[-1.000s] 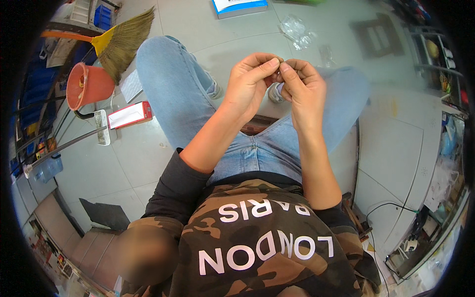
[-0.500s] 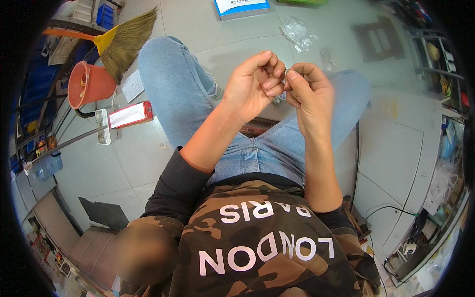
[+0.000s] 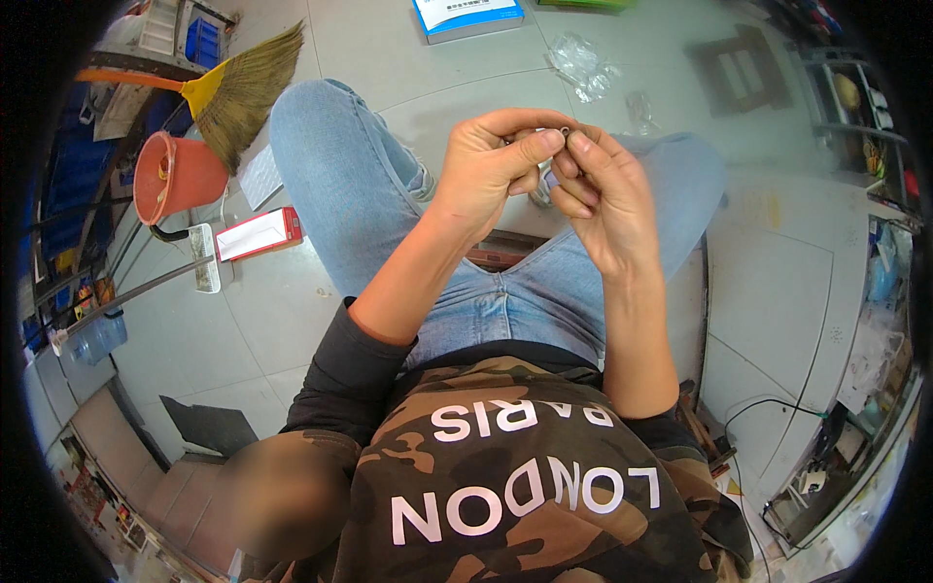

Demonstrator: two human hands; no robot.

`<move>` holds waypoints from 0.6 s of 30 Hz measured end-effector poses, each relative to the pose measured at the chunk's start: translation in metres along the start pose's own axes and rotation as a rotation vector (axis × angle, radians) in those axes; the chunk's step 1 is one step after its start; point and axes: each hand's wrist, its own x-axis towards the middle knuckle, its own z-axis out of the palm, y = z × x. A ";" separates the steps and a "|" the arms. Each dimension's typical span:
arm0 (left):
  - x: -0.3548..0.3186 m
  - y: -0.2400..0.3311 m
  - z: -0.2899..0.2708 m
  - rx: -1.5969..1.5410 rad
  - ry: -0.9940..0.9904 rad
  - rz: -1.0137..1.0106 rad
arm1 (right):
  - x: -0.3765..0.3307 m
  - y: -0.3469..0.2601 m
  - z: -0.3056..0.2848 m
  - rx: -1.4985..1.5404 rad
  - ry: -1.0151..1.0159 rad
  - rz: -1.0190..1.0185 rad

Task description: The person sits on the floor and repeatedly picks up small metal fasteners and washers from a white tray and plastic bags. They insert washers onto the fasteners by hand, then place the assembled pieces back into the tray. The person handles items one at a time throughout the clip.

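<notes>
Both hands raised closer together above blue-jeaned lap (image 3: 505,291) than second ago. Left hand (image 3: 496,160), right hand (image 3: 603,194) fingertips pinched shut on small grey metal part (image 3: 562,130), mostly hidden. Likely mid-fitting.

I saw even, soft daylight over the pale floor (image 3: 292,321), with only faint shadows under the knees. The fisheye bent tile lines toward a black rim. A blurred patch sat at lower left; the hands stayed fairly sharp, without glare.
</notes>
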 end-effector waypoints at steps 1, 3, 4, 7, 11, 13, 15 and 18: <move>0.000 -0.001 -0.001 -0.069 0.000 -0.006 | 0.000 0.000 0.001 0.006 -0.007 -0.014; 0.000 -0.002 -0.002 -0.190 0.004 -0.029 | -0.002 0.000 0.003 0.006 0.000 -0.041; 0.001 -0.002 -0.003 -0.240 0.006 -0.046 | -0.003 0.001 0.004 -0.016 0.027 -0.042; 0.003 -0.004 -0.005 -0.317 -0.002 -0.059 | -0.007 0.003 0.007 -0.078 0.017 -0.097; 0.002 -0.003 -0.004 -0.330 -0.026 -0.064 | -0.008 0.004 0.011 -0.155 -0.009 -0.263; 0.001 -0.003 -0.002 -0.234 0.008 -0.063 | -0.008 0.003 0.012 -0.171 -0.002 -0.309; 0.000 -0.002 0.001 -0.158 0.028 -0.061 | -0.007 0.001 0.012 -0.183 0.006 -0.325; -0.002 -0.002 0.005 -0.079 0.038 -0.049 | -0.007 0.003 0.011 -0.282 0.019 -0.389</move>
